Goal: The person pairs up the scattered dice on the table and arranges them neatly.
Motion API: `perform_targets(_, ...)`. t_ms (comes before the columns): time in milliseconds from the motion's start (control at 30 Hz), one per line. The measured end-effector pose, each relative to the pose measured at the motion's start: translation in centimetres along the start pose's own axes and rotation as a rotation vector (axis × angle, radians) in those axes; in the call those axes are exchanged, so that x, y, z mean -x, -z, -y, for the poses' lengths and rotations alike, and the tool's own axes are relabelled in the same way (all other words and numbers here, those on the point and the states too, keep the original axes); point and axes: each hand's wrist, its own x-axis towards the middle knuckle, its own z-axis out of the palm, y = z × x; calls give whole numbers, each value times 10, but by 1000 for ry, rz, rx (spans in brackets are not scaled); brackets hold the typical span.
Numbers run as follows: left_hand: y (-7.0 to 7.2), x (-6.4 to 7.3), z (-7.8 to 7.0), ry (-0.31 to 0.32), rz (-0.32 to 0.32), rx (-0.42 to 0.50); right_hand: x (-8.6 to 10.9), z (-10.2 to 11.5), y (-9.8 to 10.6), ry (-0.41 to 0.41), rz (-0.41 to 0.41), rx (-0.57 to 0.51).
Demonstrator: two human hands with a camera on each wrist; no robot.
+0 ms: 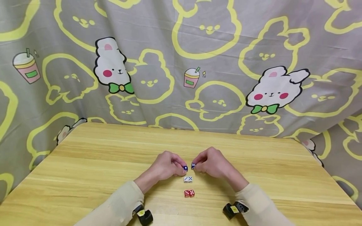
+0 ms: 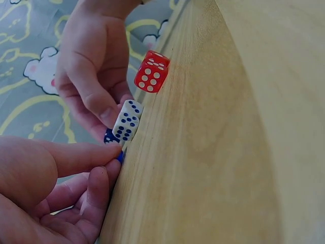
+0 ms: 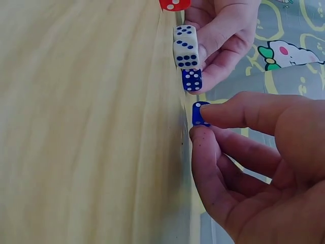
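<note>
My left hand (image 1: 167, 164) pinches one blue die (image 1: 185, 168) between thumb and fingertips, low over the table. Facing it, my right hand (image 1: 212, 162) pinches a second blue die (image 1: 193, 165); a small gap separates the two dice. Just nearer to me, two white dice (image 1: 188, 179) with blue pips sit side by side. Closer still lie two red dice (image 1: 189, 193), also paired. In the right wrist view, the left hand's blue die (image 3: 192, 80) appears beyond the right hand's blue die (image 3: 200, 114). Fingers mostly cover the left hand's die in the left wrist view.
The dice are on a wood-grain table (image 1: 113, 150). Behind and beside it hangs a grey curtain (image 1: 158, 37) with yellow cartoon outlines. Black wrist devices (image 1: 145, 216) show at both sleeves, near the table surface.
</note>
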Motion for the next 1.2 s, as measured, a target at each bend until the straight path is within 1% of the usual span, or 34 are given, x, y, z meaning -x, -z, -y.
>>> perform_targets(133, 0, 1, 0, 6, -1, -1, 0, -1, -2, 9, 6, 18)
perform_targets(467, 3, 3, 1, -1, -15, -3, -1, 4, -7, 16, 24, -3)
perform_targets(700, 3, 4, 1, -2, -13, -1, -2, 6, -10, 23, 41, -29)
perform_targets(867, 2, 3, 1, -5, -6, -10, -1, 3, -11, 30, 50, -53)
perform_targets(1200, 0, 0, 0, -6, -1, -21, -2, -1, -8, 40, 55, -63)
